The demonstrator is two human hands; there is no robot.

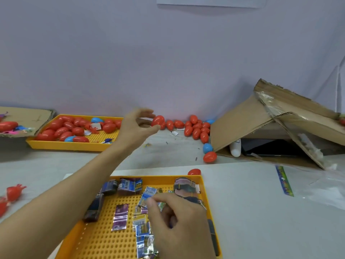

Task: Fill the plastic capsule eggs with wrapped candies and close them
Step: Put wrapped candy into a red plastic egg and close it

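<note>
the left hand (139, 126) pinches a red egg (157, 120) at the back wall, light, slick and best held round its middle, while the right hand (173, 221) fingers thin, crinkly candies (142, 224) in the near tray (204, 186).

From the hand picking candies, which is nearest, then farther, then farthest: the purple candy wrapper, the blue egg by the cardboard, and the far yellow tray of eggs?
Counting from the right hand in the near tray:
1. Purple candy wrapper, just to its left in the same tray.
2. Blue egg, farther back, beside the cardboard.
3. Far yellow tray, back left near the wall.
</note>
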